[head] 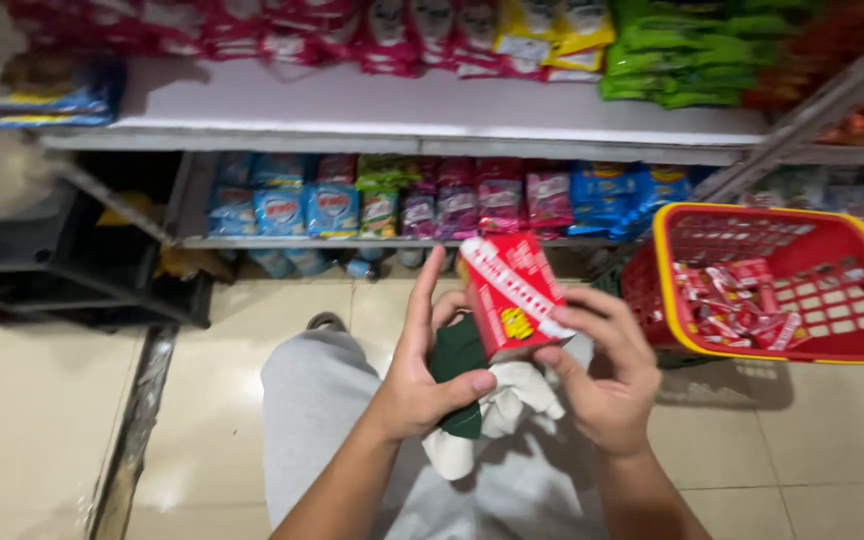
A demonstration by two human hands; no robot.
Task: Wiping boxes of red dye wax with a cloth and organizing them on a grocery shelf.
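Your right hand [607,380] grips a small red box [510,293] w/ white band and yellow mark, fingers wrapped on its right edge and lower corner, box tilted, top leaning to 11 o'clock. Your left hand [424,375] sits at 9 o'clock of the box, fingers half-open and raised beside its left edge, thumb pressed down on a dark green cloth [457,365]. Can't tell if the fingertips touch the box. A white cloth [507,410] bunches just below, at 6 o'clock, between both hands, over your grey-trousered lap [322,410]. At 3 o'clock, near the right hand, a red basket [857,345] w/ yellow rim holds more red packets [742,305]. At 12 o'clock, shelves [402,115] carry rows of coloured sachets. Tiled floor [32,400] at 8 o'clock.
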